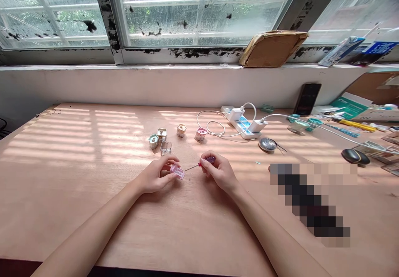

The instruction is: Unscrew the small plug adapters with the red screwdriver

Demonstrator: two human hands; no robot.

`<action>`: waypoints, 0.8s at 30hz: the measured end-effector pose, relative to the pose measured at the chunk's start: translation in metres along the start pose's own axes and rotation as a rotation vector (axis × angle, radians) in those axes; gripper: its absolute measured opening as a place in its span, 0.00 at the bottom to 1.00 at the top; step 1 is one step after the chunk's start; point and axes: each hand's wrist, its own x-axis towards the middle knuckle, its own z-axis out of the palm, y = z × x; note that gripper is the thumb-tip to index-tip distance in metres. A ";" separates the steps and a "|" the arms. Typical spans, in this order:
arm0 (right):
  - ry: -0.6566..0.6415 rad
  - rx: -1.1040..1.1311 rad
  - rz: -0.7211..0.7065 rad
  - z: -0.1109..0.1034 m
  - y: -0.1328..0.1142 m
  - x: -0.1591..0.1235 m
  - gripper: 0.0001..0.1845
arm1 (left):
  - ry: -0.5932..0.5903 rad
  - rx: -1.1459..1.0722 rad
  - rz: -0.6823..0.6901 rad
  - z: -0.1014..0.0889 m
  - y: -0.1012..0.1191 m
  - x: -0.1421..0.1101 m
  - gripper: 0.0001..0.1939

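My left hand (158,174) pinches a small pink pencil sharpener (177,171) with a see-through body just above the wooden table. In my right hand (218,170) is a screwdriver (207,161) with a dark purple handle and a red collar. Its thin shaft points left, and the tip is at the sharpener's right side; whether it touches cannot be made out. A tiny dark bit (189,179), perhaps a screw, lies on the table between my hands. Beyond them stand a teal sharpener (153,141), a brownish one (161,134), a cream one (181,130) and another pink one (200,134).
A clear plastic case (166,148) sits beside the teal sharpener. Farther back are a white power strip (246,128) with plugged-in cables, a round silver object (267,144) and a leaning phone (307,98). At right lie a black mouse (355,157), a yellow cutter (358,124) and a pixelated patch.
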 end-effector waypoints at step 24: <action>0.013 0.000 -0.029 0.001 -0.006 0.000 0.15 | -0.003 0.122 -0.017 -0.004 0.000 0.003 0.17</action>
